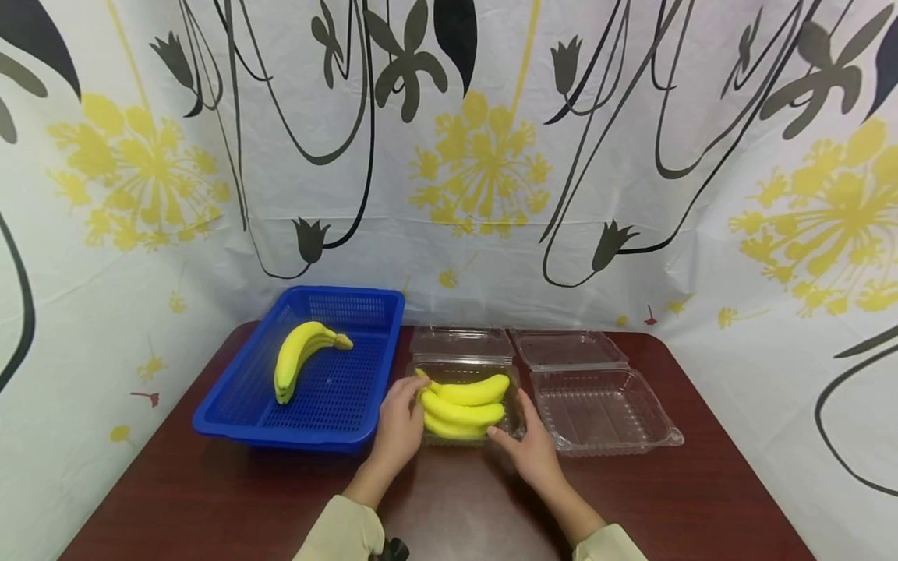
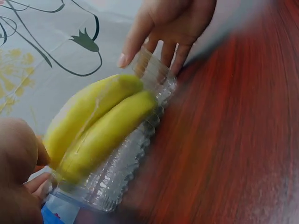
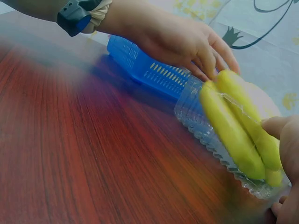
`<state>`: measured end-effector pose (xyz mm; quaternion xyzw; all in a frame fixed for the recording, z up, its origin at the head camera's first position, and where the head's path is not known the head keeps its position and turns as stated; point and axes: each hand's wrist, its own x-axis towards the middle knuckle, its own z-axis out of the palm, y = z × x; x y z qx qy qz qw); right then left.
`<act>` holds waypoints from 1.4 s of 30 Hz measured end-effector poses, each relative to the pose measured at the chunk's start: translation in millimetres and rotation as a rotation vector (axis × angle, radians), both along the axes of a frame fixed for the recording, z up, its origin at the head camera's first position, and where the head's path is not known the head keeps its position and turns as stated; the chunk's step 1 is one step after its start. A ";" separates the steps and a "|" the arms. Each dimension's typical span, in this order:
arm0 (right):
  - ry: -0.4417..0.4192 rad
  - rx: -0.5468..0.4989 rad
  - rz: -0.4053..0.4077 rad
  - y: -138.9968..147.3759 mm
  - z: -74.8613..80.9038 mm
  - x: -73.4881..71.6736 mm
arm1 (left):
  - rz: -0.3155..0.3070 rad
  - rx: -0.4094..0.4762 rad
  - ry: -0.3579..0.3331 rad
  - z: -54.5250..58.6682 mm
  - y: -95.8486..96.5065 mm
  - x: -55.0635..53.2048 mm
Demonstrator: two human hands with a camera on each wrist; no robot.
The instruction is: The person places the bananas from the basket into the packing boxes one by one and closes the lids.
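Observation:
A bunch of yellow bananas lies in the left of two clear plastic clamshell containers, whose lid is folded back. My left hand holds the bunch at its stem end, fingers curved over the container's left side; the fingertips are partly hidden. At the other end my right hand spans the container's right front corner. Its straight fingers lie outside the clear wall and its thumb reaches over towards the banana tips.
A blue plastic basket stands on the left with another banana bunch inside. To the right sits the second clear container, lid open. A patterned sheet hangs behind the dark red table.

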<state>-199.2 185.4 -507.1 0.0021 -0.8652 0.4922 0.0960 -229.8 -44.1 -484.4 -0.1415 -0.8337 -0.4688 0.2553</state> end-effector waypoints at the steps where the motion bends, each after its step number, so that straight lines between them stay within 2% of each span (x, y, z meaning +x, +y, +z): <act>1: 0.001 0.002 -0.001 0.1 -0.2 0.0 | -0.003 -0.015 0.003 -0.6 -0.3 0.0; 10: 0.004 0.006 -0.005 -0.1 -0.5 -1.2 | -0.077 -0.221 -0.056 -1.4 -0.9 0.4; 19: 0.010 -0.015 0.010 0.7 3.0 -3.6 | -0.050 -0.196 -0.021 -2.3 -1.7 1.4; 22: -0.007 -0.054 0.010 1.8 9.1 -5.4 | -0.041 -0.158 -0.044 -2.6 -3.6 0.5; 27: -0.067 -0.141 0.020 -0.7 20.7 -10.0 | -0.050 -0.050 -0.156 -7.7 -8.6 0.6; 31: -0.084 -0.168 0.025 -3.2 26.8 -16.9 | -0.081 0.033 -0.230 -14.0 -11.5 2.1; 37: -0.151 -0.210 0.017 -2.0 42.4 -31.5 | -0.181 0.207 -0.349 -28.8 -17.6 3.1; 42: -0.239 -0.279 0.034 0.8 52.4 -47.6 | -0.286 0.356 -0.409 -36.1 -26.3 6.1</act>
